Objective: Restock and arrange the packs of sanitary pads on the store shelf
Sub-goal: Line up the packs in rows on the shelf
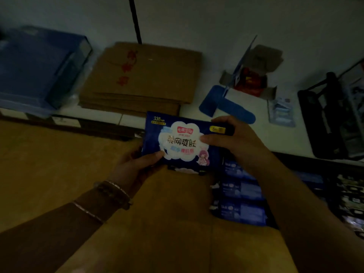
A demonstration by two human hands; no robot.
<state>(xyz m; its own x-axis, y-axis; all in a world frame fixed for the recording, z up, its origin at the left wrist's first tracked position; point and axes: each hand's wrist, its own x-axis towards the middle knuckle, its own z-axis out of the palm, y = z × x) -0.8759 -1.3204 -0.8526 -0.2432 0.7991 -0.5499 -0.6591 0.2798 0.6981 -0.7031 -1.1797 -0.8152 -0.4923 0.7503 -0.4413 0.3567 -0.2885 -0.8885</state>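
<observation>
A dark blue pack of sanitary pads [183, 140], with a white cloud label and a cartoon figure, is held up in the middle of the head view. My left hand [137, 164] grips its lower left corner, thumb on the front. My right hand [234, 138] grips its right edge, thumb on the label. A second pack's edge [187, 170] shows just below it. Several more blue packs [242, 196] lie stacked inside an open cardboard carton [167, 223] below my hands.
On the white surface behind lie flattened cardboard boxes [141, 79], a blue box [37, 67] at left, an opened small carton with red contents [252, 75], a blue flap [226, 107] and a black basket [331, 119] at right. The scene is dim.
</observation>
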